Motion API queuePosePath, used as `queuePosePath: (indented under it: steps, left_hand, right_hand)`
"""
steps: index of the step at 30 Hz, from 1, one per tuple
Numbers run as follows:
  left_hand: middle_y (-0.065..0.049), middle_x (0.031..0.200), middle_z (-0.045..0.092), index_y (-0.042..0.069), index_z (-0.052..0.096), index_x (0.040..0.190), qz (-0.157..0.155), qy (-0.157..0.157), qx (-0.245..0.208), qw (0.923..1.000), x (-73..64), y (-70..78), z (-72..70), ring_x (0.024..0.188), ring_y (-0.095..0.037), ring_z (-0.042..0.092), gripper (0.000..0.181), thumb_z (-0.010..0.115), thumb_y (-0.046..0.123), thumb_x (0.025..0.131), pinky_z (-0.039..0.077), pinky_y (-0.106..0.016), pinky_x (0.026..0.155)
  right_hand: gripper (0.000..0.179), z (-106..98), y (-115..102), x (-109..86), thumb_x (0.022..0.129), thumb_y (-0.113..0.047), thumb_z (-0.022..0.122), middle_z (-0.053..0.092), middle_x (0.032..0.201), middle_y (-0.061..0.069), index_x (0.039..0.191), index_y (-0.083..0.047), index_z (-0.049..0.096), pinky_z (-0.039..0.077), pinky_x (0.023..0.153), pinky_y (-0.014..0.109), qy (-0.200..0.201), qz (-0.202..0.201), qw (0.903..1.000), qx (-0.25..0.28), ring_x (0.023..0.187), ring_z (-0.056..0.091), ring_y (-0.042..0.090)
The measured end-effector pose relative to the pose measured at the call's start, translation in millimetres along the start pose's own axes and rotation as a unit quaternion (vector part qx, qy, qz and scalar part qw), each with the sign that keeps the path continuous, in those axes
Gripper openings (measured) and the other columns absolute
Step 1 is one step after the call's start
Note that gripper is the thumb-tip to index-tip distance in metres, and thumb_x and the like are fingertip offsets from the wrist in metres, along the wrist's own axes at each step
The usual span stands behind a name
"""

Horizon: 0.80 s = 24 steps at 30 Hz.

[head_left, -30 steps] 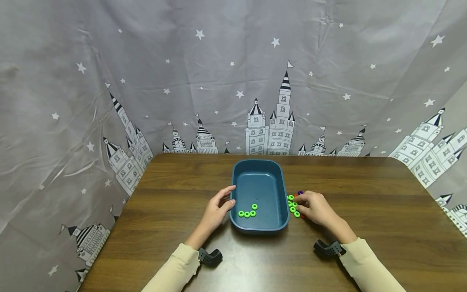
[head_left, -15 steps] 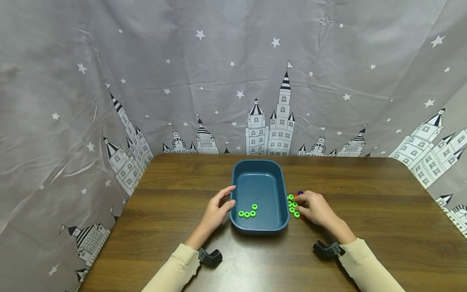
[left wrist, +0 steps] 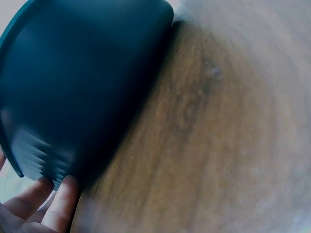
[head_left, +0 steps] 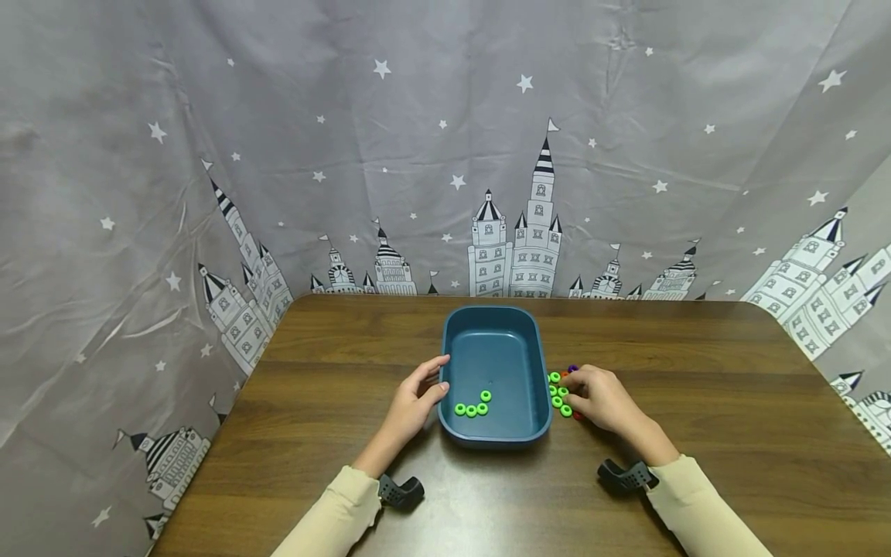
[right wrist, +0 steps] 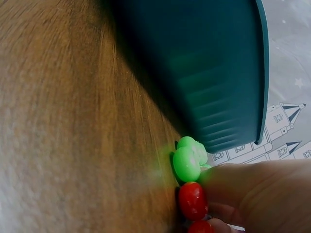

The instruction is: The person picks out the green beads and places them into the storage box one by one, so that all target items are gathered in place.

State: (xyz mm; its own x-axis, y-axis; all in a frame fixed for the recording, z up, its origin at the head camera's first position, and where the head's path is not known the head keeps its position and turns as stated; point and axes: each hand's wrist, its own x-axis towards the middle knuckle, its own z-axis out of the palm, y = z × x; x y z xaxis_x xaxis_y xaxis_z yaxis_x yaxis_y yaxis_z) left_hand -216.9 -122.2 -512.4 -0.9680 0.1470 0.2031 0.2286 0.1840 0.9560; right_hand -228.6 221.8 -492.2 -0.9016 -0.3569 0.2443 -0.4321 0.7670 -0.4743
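A dark blue rectangular bin (head_left: 494, 363) stands on the table, with several bright green rings (head_left: 471, 411) on its floor. My left hand (head_left: 411, 402) holds the bin's left side; thumb and forefinger lie at the rim, while other fingers (left wrist: 62, 206) touch the outer wall in the left wrist view. My right hand (head_left: 604, 396) is loosely curled at a cluster of rings beside the bin's right wall. Green rings (head_left: 557, 402), a red ring (right wrist: 193, 201) and a purple ring (head_left: 573, 368) show there. The hand partly covers them; a fingertip is close to a green ring (right wrist: 187, 165).
The brown wooden table (head_left: 348, 340) spreads out around the bin. Behind it hangs a grey curtain (head_left: 390, 139) printed with castles and stars. Each wrist wears a black camera strap (head_left: 401, 491).
Both hands, the bin and the rings stay in the same places. The head view has tilted very slightly, which lowers the scene by a few pixels.
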Motion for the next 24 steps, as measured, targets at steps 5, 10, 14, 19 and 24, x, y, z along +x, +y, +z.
queuePosePath:
  steps: [5,10,14,19,24]
  left_hand:
    - [-0.025,0.14,0.06,0.005,0.058,0.141,-0.001,0.001,-0.005,1.0,-0.1,0.2,0.5,0.128,-0.041,0.059,0.044,0.062,0.006,0.097,0.05,-0.021,0.094]
    - [-0.025,0.14,0.061,0.005,0.059,0.141,0.002,0.003,-0.002,1.0,-0.2,-0.4,0.7,0.127,-0.041,0.06,0.044,0.063,0.006,0.097,0.051,-0.023,0.096]
    - [-0.025,0.139,0.062,0.005,0.059,0.141,0.002,0.002,0.0,1.0,-0.4,-0.9,1.1,0.127,-0.042,0.06,0.044,0.063,0.006,0.097,0.051,-0.025,0.096]
    - [-0.026,0.139,0.061,0.004,0.059,0.141,0.006,0.0,-0.006,1.0,-0.5,-1.4,1.8,0.127,-0.042,0.06,0.044,0.062,0.006,0.097,0.051,-0.024,0.095]
    - [-0.026,0.14,0.06,0.003,0.058,0.141,0.008,0.002,-0.008,0.9999,0.1,-1.9,0.5,0.129,-0.042,0.059,0.044,0.062,0.006,0.097,0.051,-0.025,0.097]
  right_hand:
    - [0.015,-1.5,0.5,0.2,0.079,-0.005,0.078,0.071,0.086,0.003,0.094,-0.006,0.078,0.051,0.069,0.029,0.001,-0.008,1.0,0.003,0.077,0.062,0.012]
    - [0.014,-5.0,0.2,1.8,0.081,-0.007,0.079,0.072,0.085,0.003,0.094,-0.006,0.077,0.05,0.067,0.029,-0.002,-0.014,0.9999,0.005,0.074,0.062,0.011]
    - [0.013,-8.5,-1.7,2.4,0.083,-0.008,0.078,0.073,0.084,0.001,0.096,-0.005,0.077,0.051,0.067,0.026,-0.008,-0.003,0.9999,0.01,0.073,0.061,0.007]
    - [0.014,-15.9,-5.0,4.9,0.084,-0.006,0.076,0.072,0.078,-0.002,0.098,-0.006,0.077,0.049,0.064,0.025,-0.007,0.012,0.9996,0.024,0.067,0.056,0.003]
    - [0.015,-25.5,-10.4,12.1,0.085,-0.004,0.075,0.075,0.079,0.001,0.1,-0.005,0.077,0.05,0.063,0.026,0.015,0.003,0.9996,0.026,0.067,0.062,0.007]
